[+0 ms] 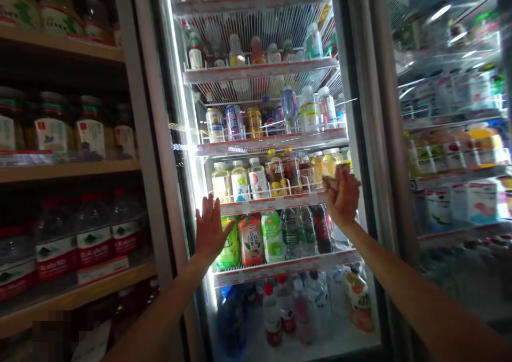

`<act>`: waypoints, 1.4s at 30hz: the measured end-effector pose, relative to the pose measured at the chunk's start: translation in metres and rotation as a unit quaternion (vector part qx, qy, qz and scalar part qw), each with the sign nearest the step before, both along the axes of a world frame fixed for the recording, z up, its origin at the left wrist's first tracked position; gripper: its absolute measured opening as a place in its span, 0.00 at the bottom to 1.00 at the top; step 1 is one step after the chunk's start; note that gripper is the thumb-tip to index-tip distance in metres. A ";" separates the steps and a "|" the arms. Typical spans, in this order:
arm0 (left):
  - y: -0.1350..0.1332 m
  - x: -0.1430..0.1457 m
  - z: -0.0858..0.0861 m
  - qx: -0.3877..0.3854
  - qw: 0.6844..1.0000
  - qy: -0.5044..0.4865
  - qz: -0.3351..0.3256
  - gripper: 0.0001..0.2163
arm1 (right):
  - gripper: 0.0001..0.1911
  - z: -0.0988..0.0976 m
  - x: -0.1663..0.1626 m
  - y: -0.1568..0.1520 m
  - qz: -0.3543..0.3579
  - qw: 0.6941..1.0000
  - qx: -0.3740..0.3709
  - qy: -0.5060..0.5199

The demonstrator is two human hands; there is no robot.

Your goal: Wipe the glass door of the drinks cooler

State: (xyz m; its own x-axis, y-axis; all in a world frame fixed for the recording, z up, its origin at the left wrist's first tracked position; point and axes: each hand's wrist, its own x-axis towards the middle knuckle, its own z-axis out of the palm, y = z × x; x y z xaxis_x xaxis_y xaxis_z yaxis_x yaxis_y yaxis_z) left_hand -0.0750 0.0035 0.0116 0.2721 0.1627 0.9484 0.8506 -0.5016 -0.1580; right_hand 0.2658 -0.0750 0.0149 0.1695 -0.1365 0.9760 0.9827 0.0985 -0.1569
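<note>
I press my left hand point(208, 227) with fingers spread flat on the lit glass cooler door point(256, 191), my right hand point(342, 196) clenches a small crumpled cloth point(335, 181) there, so I judge wiping comes next.

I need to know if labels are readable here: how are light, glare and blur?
Head view: the cooler is brightly backlit, with both the left hand and right hand dark against it; the wooden shelves are dim; reflections streak the right door, blurring its bottles.

Right-hand cooler shelves point(452, 138) blurred
</note>
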 end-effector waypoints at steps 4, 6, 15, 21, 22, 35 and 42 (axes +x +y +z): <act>-0.001 0.000 0.001 0.002 1.000 -0.008 -0.002 0.35 | 0.30 0.005 -0.001 0.001 0.008 1.000 -0.009 -0.001; -0.002 -0.001 0.001 0.009 1.000 -0.008 0.002 0.35 | 0.29 0.004 -0.007 0.002 0.015 0.997 -0.044 -0.064; -0.007 -0.005 0.010 0.008 0.999 0.009 0.032 0.38 | 0.31 0.018 -0.034 0.018 0.023 0.998 -0.034 -0.053; -0.007 -0.004 0.008 -0.008 0.999 0.001 0.039 0.37 | 0.29 0.020 -0.004 0.008 0.015 0.990 -0.068 -0.121; -0.007 -0.003 0.007 -0.011 0.999 0.002 0.039 0.36 | 0.29 0.026 -0.001 0.008 0.003 0.998 -0.029 -0.061; -0.010 -0.013 0.011 -0.039 0.998 0.037 0.038 0.35 | 0.29 0.046 -0.013 0.007 0.005 0.999 0.029 -0.036; -0.010 -0.015 0.012 -0.048 0.997 0.040 0.046 0.36 | 0.30 0.034 -0.025 0.012 0.026 0.968 -0.094 -0.233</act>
